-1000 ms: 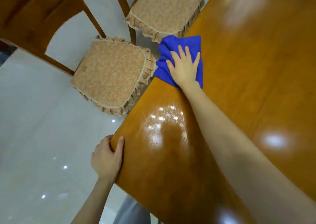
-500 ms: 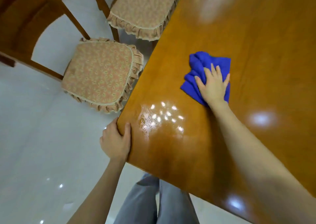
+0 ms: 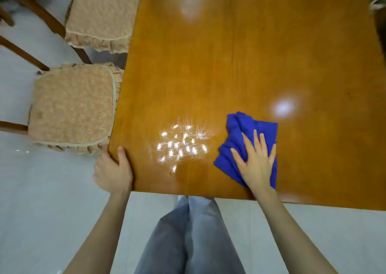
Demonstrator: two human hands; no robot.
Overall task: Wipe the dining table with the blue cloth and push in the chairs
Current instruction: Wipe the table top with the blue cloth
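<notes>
The glossy wooden dining table (image 3: 240, 64) fills the upper right of the head view. A crumpled blue cloth (image 3: 240, 131) lies on it near the front edge. My right hand (image 3: 255, 162) presses flat on the cloth with fingers spread. My left hand (image 3: 113, 170) grips the table's front left corner, thumb on top and fingers under the edge. Two wooden chairs with frilled beige cushions stand along the table's left side: the near chair (image 3: 71, 106) and the far chair (image 3: 102, 14), both seats mostly out from under the table.
Pale shiny floor tiles (image 3: 41, 211) lie to the left and in front of the table. My legs in grey trousers (image 3: 188, 236) stand just before the front edge. A dark object sits at the table's far right corner (image 3: 379, 6).
My right hand has slid the blue cloth from the table's left edge across to the right and toward the front edge. The view has turned; my left hand keeps its grip on the corner.
</notes>
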